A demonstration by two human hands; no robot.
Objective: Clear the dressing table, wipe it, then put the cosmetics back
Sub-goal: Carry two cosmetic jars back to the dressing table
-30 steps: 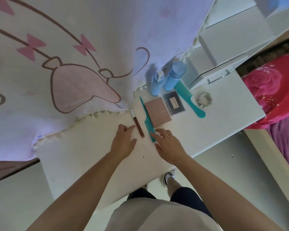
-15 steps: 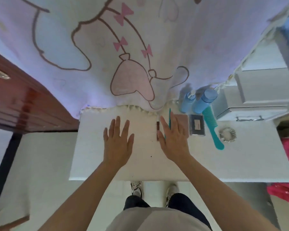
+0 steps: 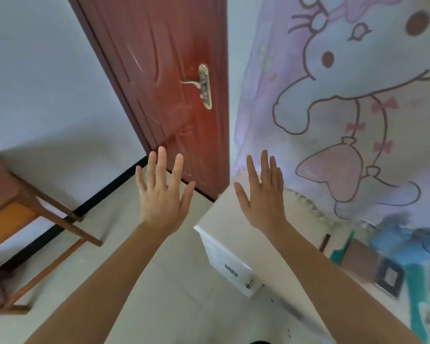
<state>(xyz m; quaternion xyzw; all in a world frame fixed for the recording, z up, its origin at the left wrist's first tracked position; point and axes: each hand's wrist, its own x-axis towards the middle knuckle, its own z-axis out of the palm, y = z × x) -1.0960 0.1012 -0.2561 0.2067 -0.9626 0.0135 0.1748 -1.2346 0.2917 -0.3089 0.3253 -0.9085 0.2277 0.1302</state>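
The white dressing table [image 3: 224, 219] shows its left end at centre right. My left hand [image 3: 162, 194] is held up flat with spread fingers, off the table's left edge, over the floor and holding nothing. My right hand [image 3: 263, 192] is flat with straight fingers above the table's left end, also holding nothing. Cosmetics lie blurred at the lower right: a dark lip pencil [image 3: 324, 242], a teal tail comb [image 3: 341, 252], a pink-brown palette [image 3: 363, 259], a dark compact [image 3: 390, 278], blue bottles [image 3: 412, 247] and a teal wide comb [image 3: 418, 301].
A red-brown door [image 3: 164, 70] with a brass handle [image 3: 204, 85] stands ahead. A cartoon-print curtain [image 3: 345, 95] hangs behind the table. A wooden chair [image 3: 18, 214] stands at the left on the pale floor. The table has a drawer front [image 3: 231, 269] facing me.
The view swung left and up, so the door and chair came into sight and the cosmetics slid to the lower right. Both hands lifted off the tabletop, staying flat and holding nothing.
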